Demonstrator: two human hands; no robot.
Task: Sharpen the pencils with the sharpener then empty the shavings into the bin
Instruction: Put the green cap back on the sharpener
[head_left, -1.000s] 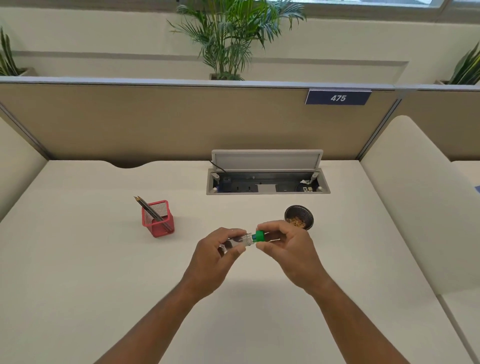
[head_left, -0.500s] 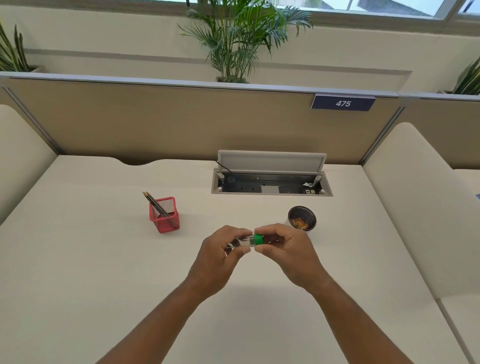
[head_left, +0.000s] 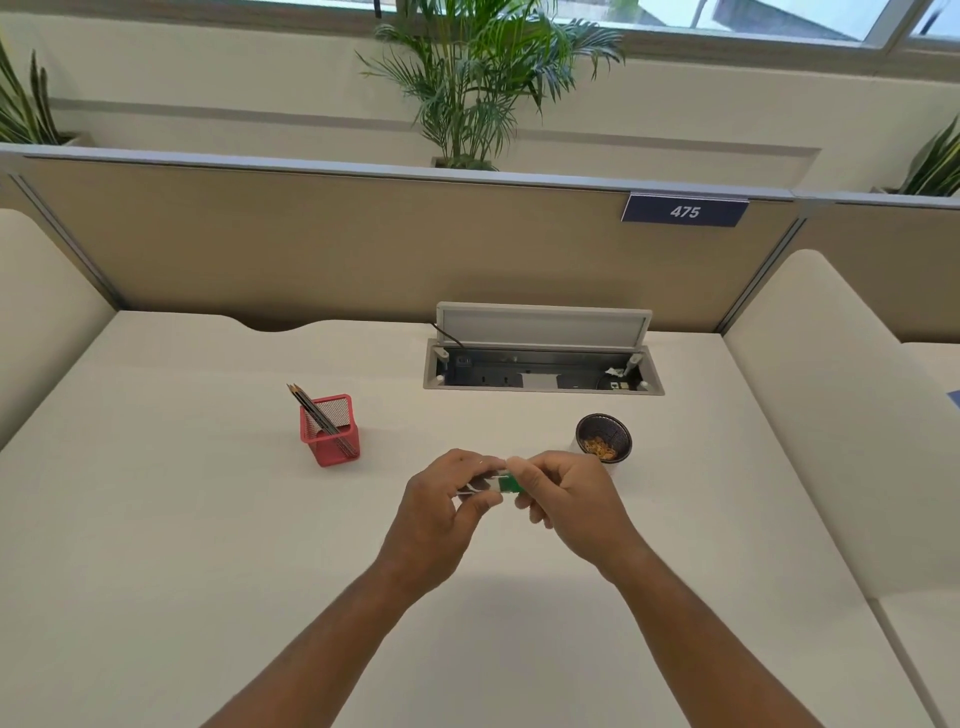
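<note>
Head view: I see my left hand (head_left: 441, 512) and right hand (head_left: 569, 499) both pinching the small green-and-clear plastic sharpener (head_left: 506, 483), just beside the dark round bin (head_left: 603, 437).

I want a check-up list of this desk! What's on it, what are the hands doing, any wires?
Surface: cream desk, mostly bare.
Job's things: pencils lean in the red mesh holder; small dark bin holds shavings; sharpener with green end, held above the desk.
Clutter: nothing seen.
Hands: left hand and right hand both pinch the sharpener.
Cables: one dark cable enters the open socket box.
Surroundings: divider with sign 475, potted palm.
</note>
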